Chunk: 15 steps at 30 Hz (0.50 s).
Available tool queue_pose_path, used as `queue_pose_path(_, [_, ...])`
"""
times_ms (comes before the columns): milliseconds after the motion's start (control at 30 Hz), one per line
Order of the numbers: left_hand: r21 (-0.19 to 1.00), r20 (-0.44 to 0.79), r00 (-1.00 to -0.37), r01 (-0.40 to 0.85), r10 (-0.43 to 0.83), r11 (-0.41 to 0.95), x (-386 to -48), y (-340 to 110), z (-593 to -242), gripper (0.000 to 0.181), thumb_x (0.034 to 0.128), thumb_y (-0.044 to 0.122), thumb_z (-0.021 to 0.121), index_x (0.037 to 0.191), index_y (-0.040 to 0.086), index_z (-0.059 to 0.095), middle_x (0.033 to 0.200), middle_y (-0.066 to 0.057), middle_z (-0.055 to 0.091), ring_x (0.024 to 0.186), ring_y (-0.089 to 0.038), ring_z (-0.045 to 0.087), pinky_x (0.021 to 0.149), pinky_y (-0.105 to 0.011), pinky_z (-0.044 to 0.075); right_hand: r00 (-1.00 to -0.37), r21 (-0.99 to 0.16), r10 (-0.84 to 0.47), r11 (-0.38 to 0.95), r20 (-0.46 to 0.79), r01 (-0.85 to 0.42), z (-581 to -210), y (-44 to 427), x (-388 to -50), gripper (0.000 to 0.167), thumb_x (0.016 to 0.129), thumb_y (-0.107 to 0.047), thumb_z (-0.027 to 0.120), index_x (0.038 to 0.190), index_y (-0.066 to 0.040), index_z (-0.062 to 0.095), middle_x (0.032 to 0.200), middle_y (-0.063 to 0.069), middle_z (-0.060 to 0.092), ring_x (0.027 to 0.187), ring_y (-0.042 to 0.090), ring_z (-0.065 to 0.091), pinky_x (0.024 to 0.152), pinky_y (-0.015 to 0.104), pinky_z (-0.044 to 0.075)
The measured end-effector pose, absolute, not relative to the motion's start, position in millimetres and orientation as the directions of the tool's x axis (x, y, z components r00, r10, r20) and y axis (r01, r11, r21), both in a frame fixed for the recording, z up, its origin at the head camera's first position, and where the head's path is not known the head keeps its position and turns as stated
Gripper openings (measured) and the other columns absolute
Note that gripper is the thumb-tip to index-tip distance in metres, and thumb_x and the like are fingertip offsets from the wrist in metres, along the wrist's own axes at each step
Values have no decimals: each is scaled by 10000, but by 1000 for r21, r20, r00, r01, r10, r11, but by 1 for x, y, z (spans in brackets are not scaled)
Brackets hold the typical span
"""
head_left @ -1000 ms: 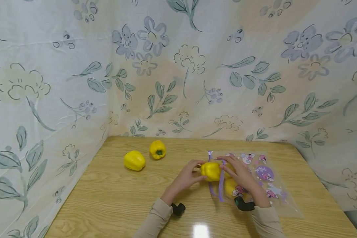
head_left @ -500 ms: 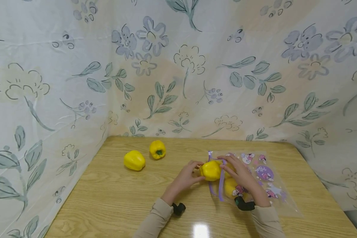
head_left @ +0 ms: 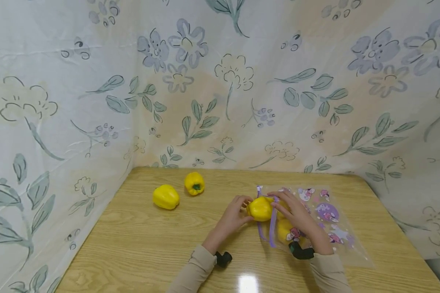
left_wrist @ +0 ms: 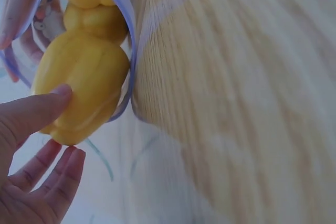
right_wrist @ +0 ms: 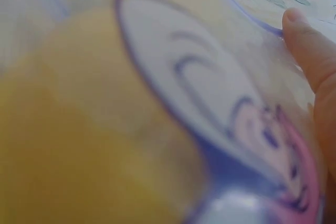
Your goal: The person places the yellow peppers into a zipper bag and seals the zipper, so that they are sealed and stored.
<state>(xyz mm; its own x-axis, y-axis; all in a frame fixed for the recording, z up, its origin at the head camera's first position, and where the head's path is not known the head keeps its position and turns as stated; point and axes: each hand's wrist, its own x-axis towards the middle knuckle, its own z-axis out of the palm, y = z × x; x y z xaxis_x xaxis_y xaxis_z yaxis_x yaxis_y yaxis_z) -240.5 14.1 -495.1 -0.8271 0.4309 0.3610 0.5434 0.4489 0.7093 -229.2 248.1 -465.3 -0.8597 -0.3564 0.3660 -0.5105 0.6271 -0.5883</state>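
Thumb and fingertips of the left grip (head_left: 233,215) are clamped on a yellow pepper (head_left: 261,209), the thumb across its side and the fingers bent about its outer end. Facing it, just past the pepper, the right grip (head_left: 298,213) pinches a clear printed bag (head_left: 327,213) near the purple strip (head_left: 272,234) at its mouth. The held pepper lies in that opening, between the two grips, partly inside and partly out.

Feeding it in looks to be the step in hand; the next move seems to call for a push from the left grip toward the right one, mouth held up, with release once the pepper clears the strip.

Below the right grip, inside the bag, sits a bagged pepper (head_left: 285,231). Well to the left of the left grip and farther off, a loose pepper (head_left: 166,197) and a green-stemmed pepper (head_left: 194,184) rest on the table (head_left: 132,244).

Plastic and glare blur how the right grip's fingers lie, and the count of peppers inside is uncertain. The right wrist view is mostly smeared yellow and a printed figure (right_wrist: 252,145), with the thumb cut off at the edge.
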Motion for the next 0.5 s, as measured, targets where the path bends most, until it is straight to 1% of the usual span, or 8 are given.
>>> queue_pose_path(67, [721,360,-833,534,421,442,-240,15,-495,485,771,75,740,1197,83,508,1140,-104,532,1030,-206,543,856,-290,512,-856,-585,-358,626,372,-516,-465,247,-229,309,944,-278,536,1250,-241,550,1242,54,573,1332,445,263,992,707,209])
queue_pose_path(133, [734,356,-838,525,413,432,-240,15,-496,480,773,70,737,1196,88,512,1150,-96,531,1040,-190,542,866,-275,509,-847,-574,-363,623,389,-531,-466,247,-229,301,942,-264,541,1241,-235,557,1232,40,578,1308,403,332,991,681,259])
queue_pose_path(267, [762,352,-845,508,402,402,-241,15,-500,467,775,61,735,1194,99,532,1150,-69,538,1042,-173,551,870,-267,511,-822,-551,-378,612,426,-567,-466,246,-231,285,939,-226,549,1220,-187,576,1185,6,587,1175,293,482,956,602,376])
queue_pose_path(367, [769,352,-847,505,399,393,-241,15,-501,457,785,76,730,1203,109,549,1162,-53,554,1045,-173,561,861,-261,514,-815,-550,-380,605,437,-576,-467,245,-230,267,939,-210,549,1197,-160,594,1149,-8,583,1103,246,512,927,568,417])
queue_pose_path(500, [757,370,-841,519,396,396,-240,14,-502,445,796,105,726,1212,108,565,1178,-48,582,1038,-200,573,830,-234,515,-814,-551,-380,602,439,-578,-467,244,-229,241,943,-206,542,1174,-179,605,1124,-24,574,1062,210,514,898,543,439])
